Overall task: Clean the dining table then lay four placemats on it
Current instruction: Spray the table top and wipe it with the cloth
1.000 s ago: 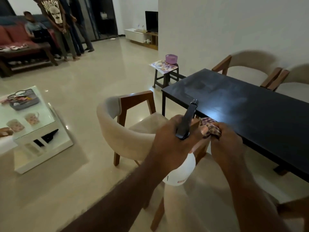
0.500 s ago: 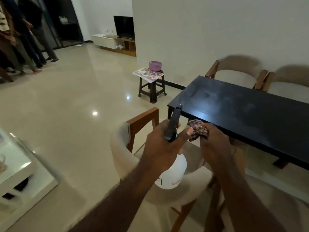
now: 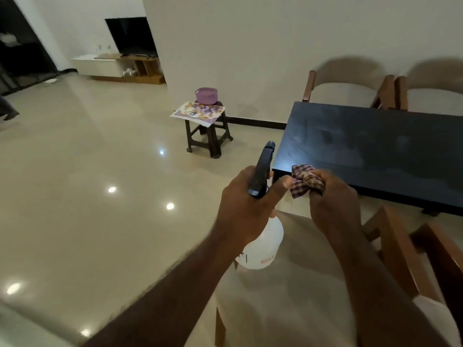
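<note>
Table (image 3: 375, 151) nearer now; left hand (image 3: 246, 209) grips sprayer (image 3: 261, 172), right hand (image 3: 333, 199) clutches cloth (image 3: 304, 180).

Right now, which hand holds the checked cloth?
The right hand grips the bunched checked cloth by the dining table corner; the left hand grips the spray bottle instead.

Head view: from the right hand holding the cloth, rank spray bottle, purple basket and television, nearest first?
1. The spray bottle, in the left hand, just left of the right hand gripping the checked cloth.
2. The purple basket, on the dark stool ahead.
3. The television, far back left.
</note>
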